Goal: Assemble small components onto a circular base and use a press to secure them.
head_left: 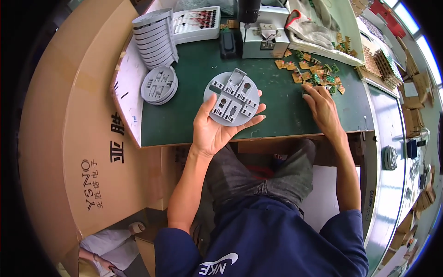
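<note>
My left hand point(213, 127) holds a round grey plastic disc point(237, 121) over the front of the green table. The thumb lies on its rim and the fingers spread beneath it. Moulded slots, raised blocks and round holes cover its upper face. My right hand point(325, 108) rests on the table at the near edge of a scatter of small circuit boards point(318, 70), orange and green. Its fingers are curled together at the tips. A small dark bit shows by the fingertips, but I cannot make out what it is.
Stacked grey discs point(156, 41) stand at the left, with more slotted discs point(159, 86) before them. Behind are a white tray point(195, 23) of red-and-black wired parts, a metal machine point(265, 39) and a glove point(309, 30). A large cardboard box point(69, 120) borders the left; another person's hand point(105, 264) shows below.
</note>
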{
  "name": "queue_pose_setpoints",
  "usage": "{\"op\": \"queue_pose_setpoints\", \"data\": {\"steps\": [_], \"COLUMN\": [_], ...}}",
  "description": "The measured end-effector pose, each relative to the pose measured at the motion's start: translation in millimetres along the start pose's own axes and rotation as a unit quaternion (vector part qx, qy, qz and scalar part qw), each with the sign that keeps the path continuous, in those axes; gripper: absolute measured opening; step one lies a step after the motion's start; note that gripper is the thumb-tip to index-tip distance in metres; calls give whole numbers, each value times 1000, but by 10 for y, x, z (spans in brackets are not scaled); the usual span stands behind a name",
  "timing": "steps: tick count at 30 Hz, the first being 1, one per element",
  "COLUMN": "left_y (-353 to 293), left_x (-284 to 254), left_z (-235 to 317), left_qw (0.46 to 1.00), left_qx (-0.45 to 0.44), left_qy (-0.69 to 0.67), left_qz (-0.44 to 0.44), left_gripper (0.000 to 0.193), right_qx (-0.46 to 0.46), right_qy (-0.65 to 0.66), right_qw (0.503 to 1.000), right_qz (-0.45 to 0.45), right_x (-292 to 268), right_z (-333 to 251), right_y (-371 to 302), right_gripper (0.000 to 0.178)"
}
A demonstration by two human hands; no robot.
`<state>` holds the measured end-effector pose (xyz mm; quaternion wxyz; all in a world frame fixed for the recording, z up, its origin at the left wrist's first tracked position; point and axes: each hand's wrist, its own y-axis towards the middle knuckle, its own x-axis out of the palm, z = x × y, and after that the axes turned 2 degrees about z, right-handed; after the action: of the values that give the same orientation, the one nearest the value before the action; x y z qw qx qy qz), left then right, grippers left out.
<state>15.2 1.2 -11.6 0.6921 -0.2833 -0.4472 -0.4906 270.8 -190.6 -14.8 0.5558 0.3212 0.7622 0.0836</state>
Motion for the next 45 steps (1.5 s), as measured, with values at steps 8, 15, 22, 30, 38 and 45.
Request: {"op": "queue_pose_setpoints", "data": {"steps": [8,15,22,30,38,45], "left_y": [-26,-20,-8,27,25,9], "left_x": [-85,-82,-101,-199,-97,52], "left_z": [94,130,160,204,229,239], "left_qw": [989,995,993,987,985,993], "left_qx": [-24,-17,-15,-41,-42,-36], "left_qy": [-135,-93,-95,-105,-101,-115], "left_qz": [-49,-37,-70,-114,-131,-19], "left_gripper": [89,89,90,97,91,81], "right_qx": [28,10,-12,1,-20,-74], "right_qy": [-20,-12,-24,-26,-8,-25], "right_qw": [997,999,994,986,996,997], "right_qz": [-65,-28,-105,-167,-87,-13], "right_x": [-84,-84,-206,-305,-178,-137], "right_z": [14,6,-100,24,43,70], "right_y": [-8,-7,81,113,56,-5], "right_gripper": [36,39,37,35,31,30]}}
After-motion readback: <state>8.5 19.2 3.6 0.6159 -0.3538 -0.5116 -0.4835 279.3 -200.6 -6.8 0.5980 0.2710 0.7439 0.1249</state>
